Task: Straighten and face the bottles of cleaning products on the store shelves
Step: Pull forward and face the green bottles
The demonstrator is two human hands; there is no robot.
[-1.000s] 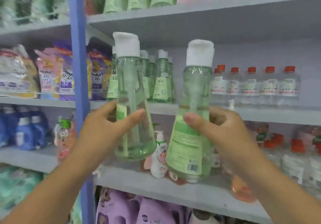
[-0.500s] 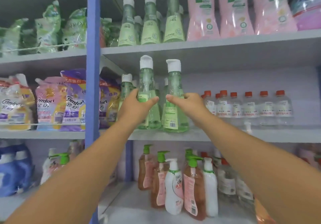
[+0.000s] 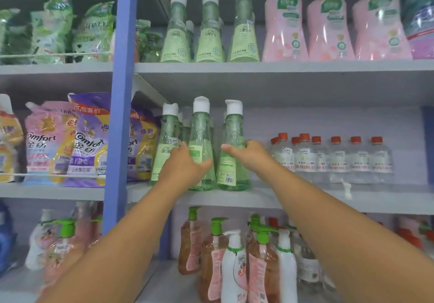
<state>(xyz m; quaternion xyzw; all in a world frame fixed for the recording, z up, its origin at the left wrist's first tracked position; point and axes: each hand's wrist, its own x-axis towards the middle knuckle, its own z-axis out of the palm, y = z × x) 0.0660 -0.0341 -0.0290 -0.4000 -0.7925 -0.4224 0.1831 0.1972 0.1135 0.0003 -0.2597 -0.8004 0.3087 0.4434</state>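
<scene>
Both arms extended forward and up.
Left hand and right hand each curled in a grip, thumbs inward.

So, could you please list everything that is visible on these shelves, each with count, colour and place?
Green bottles: three in front, more behind; middle shelf.
Green bottles, top shelf: three in front.
Pink bottles: three, top shelf right.
Clear bottles, red caps: several, middle shelf right.
Comfort pouches: several, purple and pink, middle shelf left.
Pump bottles: several, pink and white, bottom shelf.
Left hand: holds the middle green bottle.
Right hand: holds the right green bottle.
</scene>
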